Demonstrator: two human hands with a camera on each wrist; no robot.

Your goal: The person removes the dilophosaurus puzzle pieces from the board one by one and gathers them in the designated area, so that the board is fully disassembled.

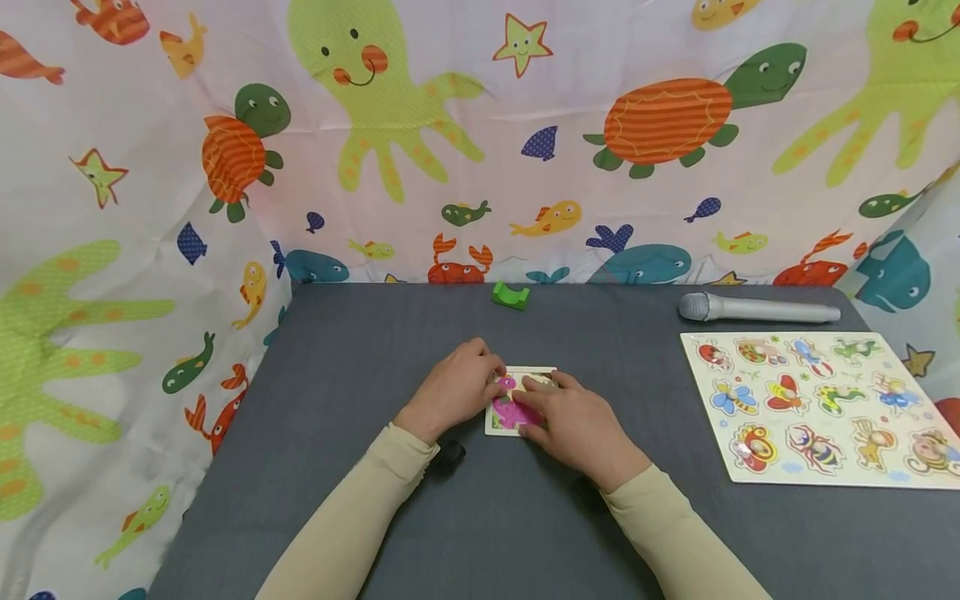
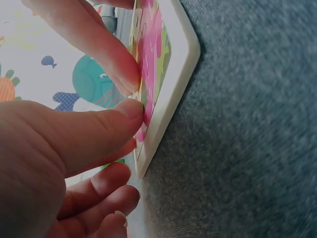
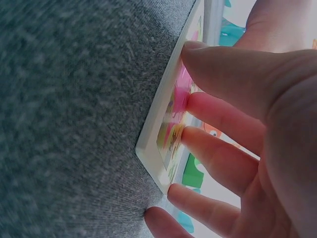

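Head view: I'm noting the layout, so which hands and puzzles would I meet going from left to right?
Left hand → small puzzle with a pink picture → right hand → large insect puzzle.

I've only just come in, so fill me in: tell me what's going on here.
A person has both hands on a small, pale-rimmed board with a pink picture, lying on the grey table. The left hand works at its left side; the right hand touches its right part. A green block lies beyond it; a larger picture board and a microphone lie to the right, untouched.
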